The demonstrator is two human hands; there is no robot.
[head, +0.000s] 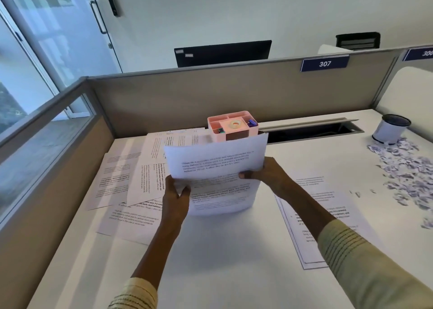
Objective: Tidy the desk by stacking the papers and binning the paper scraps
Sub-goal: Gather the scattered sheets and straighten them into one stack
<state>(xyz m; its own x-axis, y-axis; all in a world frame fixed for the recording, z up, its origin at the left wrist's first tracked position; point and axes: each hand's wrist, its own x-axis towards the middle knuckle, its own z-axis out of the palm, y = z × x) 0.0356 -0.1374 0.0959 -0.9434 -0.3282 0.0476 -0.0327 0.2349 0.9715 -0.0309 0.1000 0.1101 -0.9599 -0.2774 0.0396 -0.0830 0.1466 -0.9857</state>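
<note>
Both hands hold a bundle of printed sheets (218, 168) upright above the middle of the white desk (222, 262), its lower edge near or on the surface. My left hand (175, 197) grips the bundle's left edge with the thumb on the front. My right hand (266, 171) grips the right edge. More printed papers (131, 180) lie scattered and overlapping on the left of the desk. Another small stack of papers (311, 215) lies on the right, partly under my right forearm. A heap of paper scraps (403, 168) is spread at the far right.
A pink desk organiser (232, 126) with a tape roll stands behind the held sheets. A white cup-shaped bin with a dark rim (390, 129) stands at the back right next to the scraps. An open cable slot (311, 130) runs along the partition.
</note>
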